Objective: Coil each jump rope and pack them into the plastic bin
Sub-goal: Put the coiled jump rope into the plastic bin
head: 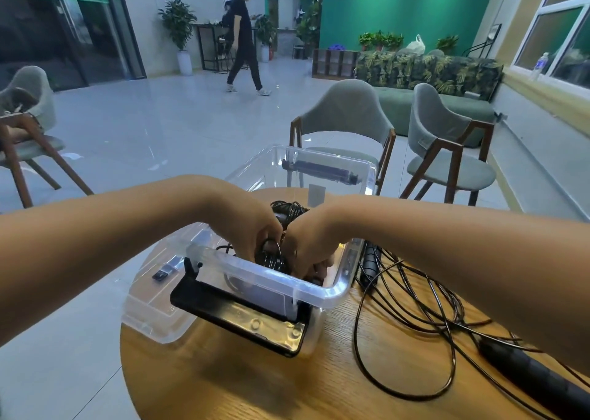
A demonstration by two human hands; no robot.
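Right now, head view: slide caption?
Left hand and right hand hold a coiled rope inside the plastic bin; a loose rope lies on the table.

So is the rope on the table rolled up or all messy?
Messy. The jump rope sprawls in loose loops over the table, outside the bin.

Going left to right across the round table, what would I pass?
Clear lid → plastic bin, where left hand and right hand grip a coiled rope → black handle → loose rope → second handle.
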